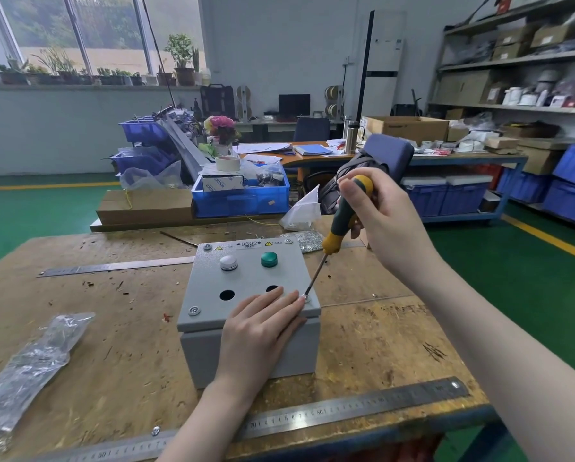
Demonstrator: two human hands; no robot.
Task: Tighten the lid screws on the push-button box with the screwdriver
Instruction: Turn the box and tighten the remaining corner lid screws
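A grey push-button box (246, 278) stands mid-table, with a white button (228, 262), a green button (268, 259) and two empty holes in its lid. My left hand (259, 331) lies flat on the lid's near right part, fingertips beside the near-right screw (307, 297). My right hand (379, 215) grips the yellow-and-green screwdriver (341, 218), tilted, its tip set on that screw. Other lid screws show at the near left (194, 310), far left (207, 247) and far right (288, 241).
A long steel ruler (346, 411) lies along the table's near edge, another ruler (112, 266) at the far left. A plastic bag (36, 365) of parts lies at left, a bag of screws (308, 241) behind the box. Blue bins (242, 195) and cardboard stand beyond.
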